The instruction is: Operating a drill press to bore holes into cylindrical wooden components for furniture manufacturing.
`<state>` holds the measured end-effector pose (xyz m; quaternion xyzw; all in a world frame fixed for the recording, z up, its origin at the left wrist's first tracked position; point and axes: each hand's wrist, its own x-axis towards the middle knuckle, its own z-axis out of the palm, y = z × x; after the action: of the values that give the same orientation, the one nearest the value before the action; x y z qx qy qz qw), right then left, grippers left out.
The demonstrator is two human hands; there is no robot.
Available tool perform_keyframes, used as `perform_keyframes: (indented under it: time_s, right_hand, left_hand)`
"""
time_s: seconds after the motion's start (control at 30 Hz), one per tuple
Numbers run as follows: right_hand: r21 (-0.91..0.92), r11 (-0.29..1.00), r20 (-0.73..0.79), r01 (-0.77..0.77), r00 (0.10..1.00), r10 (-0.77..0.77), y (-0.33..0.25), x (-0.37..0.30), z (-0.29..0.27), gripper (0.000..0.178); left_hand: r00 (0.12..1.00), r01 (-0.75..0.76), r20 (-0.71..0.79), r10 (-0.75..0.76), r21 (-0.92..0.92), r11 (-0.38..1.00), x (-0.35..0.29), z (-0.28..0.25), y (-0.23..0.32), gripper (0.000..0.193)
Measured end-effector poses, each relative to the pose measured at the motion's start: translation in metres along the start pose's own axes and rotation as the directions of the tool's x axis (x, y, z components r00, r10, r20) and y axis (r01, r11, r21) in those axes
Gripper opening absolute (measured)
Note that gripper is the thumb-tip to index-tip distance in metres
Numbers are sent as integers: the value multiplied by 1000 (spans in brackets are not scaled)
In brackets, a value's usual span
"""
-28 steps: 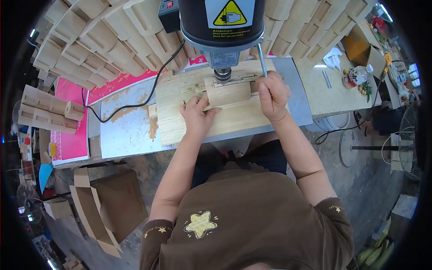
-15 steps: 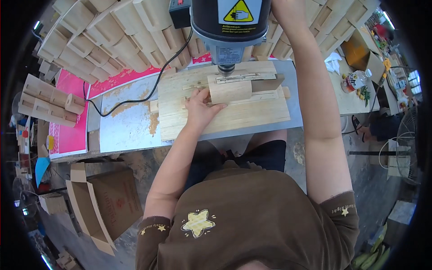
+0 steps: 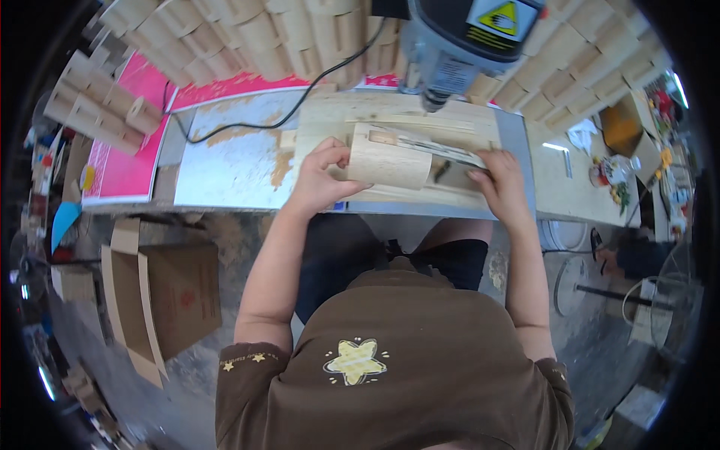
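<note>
A pale, rounded wooden block point(image 3: 390, 166) with a slot in its top lies on a wooden base board point(image 3: 322, 124). My left hand point(image 3: 321, 176) is closed on its left end, with the thumb along the near side. A thin, worn guide strip point(image 3: 442, 150) runs across the block's top and out to the right. My right hand point(image 3: 504, 187) pinches the right end of this strip, fingers over the far side and thumb toward me. Beyond the block, the drill press point(image 3: 457, 52) hangs with its chuck point(image 3: 433, 100) apart from the wood.
Stacked slotted wooden blocks point(image 3: 247, 37) line the back of the table, and more point(image 3: 105, 109) stand at far left. A black cable point(image 3: 277, 120) loops across the tabletop. A plastic jar point(image 3: 611, 171) sits at right. An open cardboard box point(image 3: 176, 292) is on the floor at left.
My right hand has come down from beside the drill press to the strip's right end. The strip now slants across the block. My left hand stays at the block's left end.
</note>
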<state>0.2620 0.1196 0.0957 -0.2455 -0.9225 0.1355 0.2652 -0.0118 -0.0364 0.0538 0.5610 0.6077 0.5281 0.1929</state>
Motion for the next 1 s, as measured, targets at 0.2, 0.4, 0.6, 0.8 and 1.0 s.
perform_keyframes:
  time_s: [0.2,0.4,0.6,0.8,1.0]
  right_hand:
    - [249,935,80,-254,967,241,-16,-40,-5,18]
    - [199,937,232,-288,942,241,-17,-47,11,17]
    - [278,941,147,-192,977,156,-35,-34,-20,18]
    - [257,956,81,-143,989,126,-33,-28,-30,18]
    - [104,994,-85,-20,996,29,-24,-41,-1,27]
  left_hand:
    - [871,325,-172,-461,-503,801,-46,-107,16,21]
    - [517,323,-291,-805,-804,499,-64,-133,14,38]
    - [618,79,-76,-783,-984,158,-62,-122,21,31]
    - [624,211,-554,-552,-560,801,-67,-142,11,27]
    - [730,498,-683,1,534,683,-82,-158,-12,42]
